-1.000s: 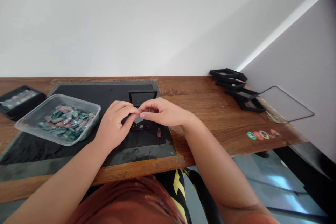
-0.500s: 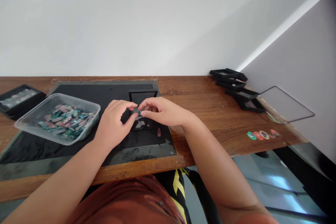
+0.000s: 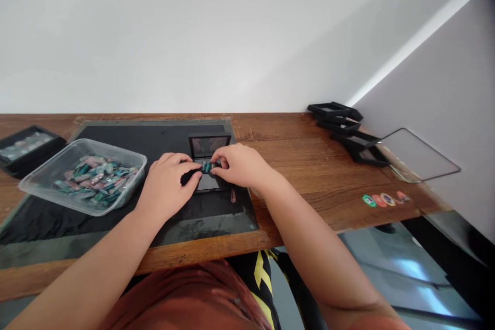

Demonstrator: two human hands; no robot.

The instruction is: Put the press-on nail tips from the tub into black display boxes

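On our brown wooden table (image 3: 286,139), back from the front edge, our left hand (image 3: 164,180) (thumb and forefinger apart) and right hand (image 3: 240,165) (can't tell if it's pinching) flank an open black hinged case (image 3: 208,182); small shiny teal pieces (image 3: 206,167) sit crosswise between them, neither hand clearly nearer.

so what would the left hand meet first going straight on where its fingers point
The left hand would probably meet the teal pieces first; depth is unclear, so it may be touching them.
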